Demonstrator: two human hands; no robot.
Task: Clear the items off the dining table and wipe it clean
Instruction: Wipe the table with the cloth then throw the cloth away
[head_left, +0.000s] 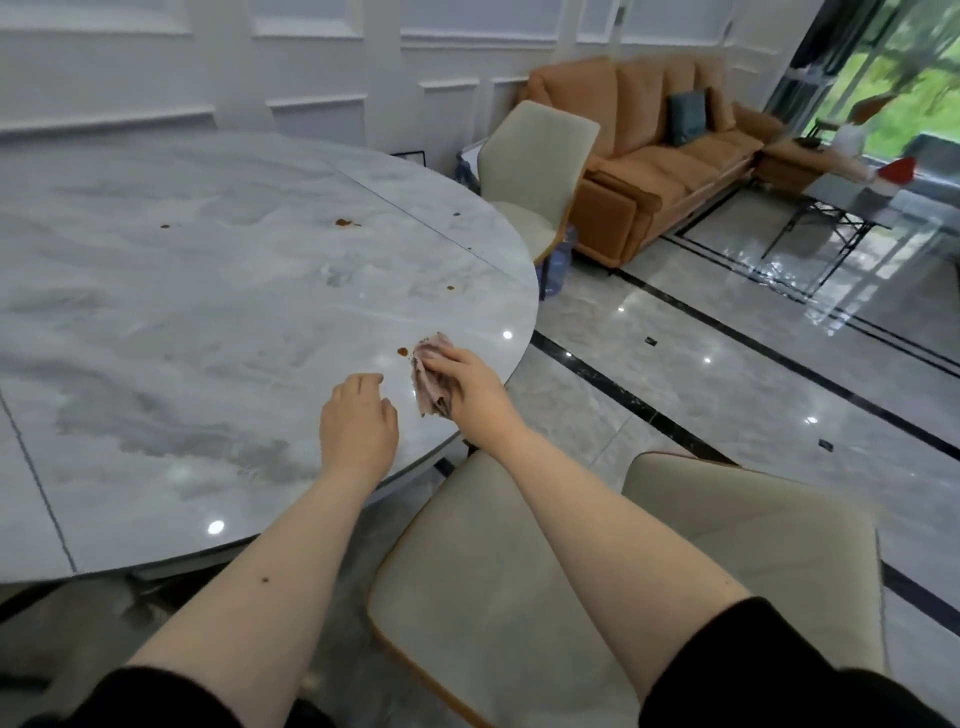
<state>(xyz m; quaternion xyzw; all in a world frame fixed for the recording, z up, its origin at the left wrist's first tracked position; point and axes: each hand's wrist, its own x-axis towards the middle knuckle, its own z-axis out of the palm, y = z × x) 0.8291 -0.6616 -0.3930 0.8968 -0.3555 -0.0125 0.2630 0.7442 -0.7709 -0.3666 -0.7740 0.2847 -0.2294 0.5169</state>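
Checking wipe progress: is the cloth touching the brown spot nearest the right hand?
Apart. The head view shows a thin strip of bare table between the cloth held in the right hand and the brown spot.

1. I am looking into a home, an open dining and living room.
2. A round marble-patterned surface carries brown food spots, with cream upholstered dining chairs at its far-right and near edges.
3. Beyond stands an orange sofa with a dark cushion.
4. White panelled walls, glossy tiled floor and tall glass doors onto greenery suit a house.
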